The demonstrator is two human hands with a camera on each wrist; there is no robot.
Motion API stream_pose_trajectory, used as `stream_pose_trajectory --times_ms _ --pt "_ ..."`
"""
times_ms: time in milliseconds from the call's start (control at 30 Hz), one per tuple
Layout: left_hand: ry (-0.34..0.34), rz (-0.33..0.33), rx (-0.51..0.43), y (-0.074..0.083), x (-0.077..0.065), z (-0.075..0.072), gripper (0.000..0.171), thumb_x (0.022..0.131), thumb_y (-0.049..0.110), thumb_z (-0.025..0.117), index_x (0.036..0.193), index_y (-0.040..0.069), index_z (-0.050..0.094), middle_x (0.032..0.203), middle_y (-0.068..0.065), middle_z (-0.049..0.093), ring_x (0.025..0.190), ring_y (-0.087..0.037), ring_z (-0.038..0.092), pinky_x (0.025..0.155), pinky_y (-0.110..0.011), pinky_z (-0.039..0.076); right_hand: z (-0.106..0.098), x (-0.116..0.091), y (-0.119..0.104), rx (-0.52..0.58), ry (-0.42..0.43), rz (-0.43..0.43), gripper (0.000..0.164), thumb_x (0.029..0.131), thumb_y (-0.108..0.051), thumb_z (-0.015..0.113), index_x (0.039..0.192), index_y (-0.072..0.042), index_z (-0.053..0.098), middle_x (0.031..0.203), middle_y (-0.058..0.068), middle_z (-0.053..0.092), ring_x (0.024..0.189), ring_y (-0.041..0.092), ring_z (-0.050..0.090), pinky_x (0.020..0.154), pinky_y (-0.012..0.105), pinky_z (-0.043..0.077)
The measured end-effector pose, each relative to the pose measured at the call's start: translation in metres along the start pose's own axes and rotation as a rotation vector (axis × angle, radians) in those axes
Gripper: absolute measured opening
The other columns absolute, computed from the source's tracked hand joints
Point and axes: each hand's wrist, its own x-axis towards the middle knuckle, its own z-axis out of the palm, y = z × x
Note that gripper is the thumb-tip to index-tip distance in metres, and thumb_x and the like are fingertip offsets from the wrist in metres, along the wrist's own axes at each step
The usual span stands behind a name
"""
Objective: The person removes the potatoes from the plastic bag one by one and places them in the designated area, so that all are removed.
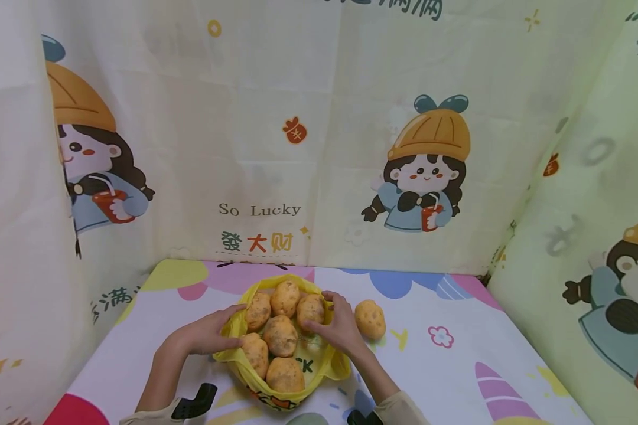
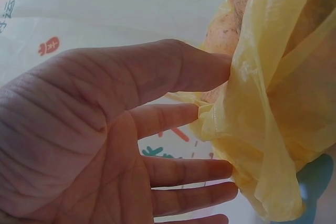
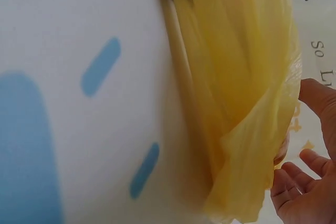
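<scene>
A yellow plastic bag [image 1: 326,369] stands with its mouth wide and its rim folded outward, several potatoes [image 1: 280,336] inside. At its left rim my left hand [image 1: 204,333] touches the plastic, thumb toward me. The left wrist view shows that hand's fingers [image 2: 191,171] nearly straight, their tips against the thin bag [image 2: 262,93]. My right hand [image 1: 342,324] reaches over the right rim, thumb and fingers around a potato [image 1: 311,313] at the inner right side. In the right wrist view the bag [image 3: 236,77] hides most of that potato.
One loose potato [image 1: 370,320] lies on the patterned tablecloth [image 1: 430,378], just right of my right hand. Printed cloth walls [image 1: 335,177] enclose the table at the back and both sides.
</scene>
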Motion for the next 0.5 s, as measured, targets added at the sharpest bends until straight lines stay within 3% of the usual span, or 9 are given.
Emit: stream_pose_trajectory --times_ms 267,500 --pt "0.006 0.003 0.003 -0.0016 -0.0005 0.0009 0.080 0.088 0.031 0.077 0.153 0.004 0.040 0.143 -0.029 0.052 0.130 -0.044 0.050 0.104 -0.067 0.038 0.0048 0.0040 0.0042 -0.034 -0.031 0.039 0.092 0.077 -0.039 0.089 0.148 -0.003 0.044 0.138 0.019 0.054 0.130 0.039 0.046 0.105 0.057 0.043" --pt "0.009 -0.002 -0.002 -0.0018 0.0002 0.0021 0.079 0.088 0.031 0.077 0.154 0.005 0.041 0.145 -0.028 0.051 0.132 -0.045 0.048 0.105 -0.067 0.037 0.0093 0.0050 0.0083 -0.100 -0.021 0.006 0.093 0.076 -0.038 0.090 0.146 0.001 0.044 0.135 0.021 0.053 0.124 0.038 0.046 0.102 0.057 0.043"
